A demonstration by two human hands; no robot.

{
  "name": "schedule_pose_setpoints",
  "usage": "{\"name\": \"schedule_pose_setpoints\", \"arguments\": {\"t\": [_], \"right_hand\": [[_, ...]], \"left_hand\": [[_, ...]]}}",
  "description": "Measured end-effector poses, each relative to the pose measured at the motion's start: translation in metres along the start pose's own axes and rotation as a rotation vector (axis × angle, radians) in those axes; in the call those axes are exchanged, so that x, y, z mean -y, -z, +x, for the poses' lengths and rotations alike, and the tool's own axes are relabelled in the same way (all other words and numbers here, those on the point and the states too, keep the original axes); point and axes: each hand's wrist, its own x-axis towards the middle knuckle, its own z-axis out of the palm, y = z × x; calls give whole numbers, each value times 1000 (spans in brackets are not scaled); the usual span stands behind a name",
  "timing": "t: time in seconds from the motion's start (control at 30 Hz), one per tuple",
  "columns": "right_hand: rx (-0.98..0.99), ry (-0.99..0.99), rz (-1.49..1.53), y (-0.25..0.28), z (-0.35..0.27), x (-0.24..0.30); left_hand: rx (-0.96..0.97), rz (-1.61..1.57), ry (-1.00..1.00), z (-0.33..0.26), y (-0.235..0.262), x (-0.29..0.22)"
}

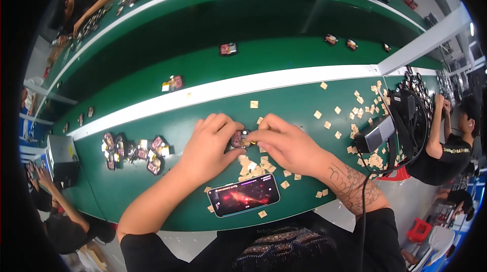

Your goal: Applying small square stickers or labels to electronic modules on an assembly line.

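Between my hands, on the green work table (198,115), is a small dark electronic module (237,139) with a reddish board and a yellowish part. My left hand (210,142) grips its left side, fingers curled over the top edge and thumb below. At the module's right side, my right hand (285,142) is closed in a pinch; what is between those fingertips is hidden. Small beige square pieces (252,167) lie in a loose heap just below the module. Closer to me rests a phone (244,195) with a lit screen.
Several similar modules (154,155) lie grouped at the left. More beige squares scatter right toward a black power adapter (378,132) and cables. Beyond a white rail (284,78), a green belt carries spaced modules (229,49). Other people sit around, one at the right (446,140).
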Motion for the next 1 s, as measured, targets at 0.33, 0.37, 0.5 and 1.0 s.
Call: {"name": "schedule_pose_setpoints", "arguments": {"t": [0.33,0.37,0.5,1.0], "right_hand": [[135,91,-409,-4,15,23],[155,102,-459,-7,15,27],[248,132,-687,-11,21,47],[-76,-173,-79,-13,2,22]], "left_hand": [[-73,-74,53,-34,-9,2],[-83,-68,41,-36,-9,2],[-83,-76,14,-35,-10,4],[-81,-203,-43,-39,-6,6]]}}
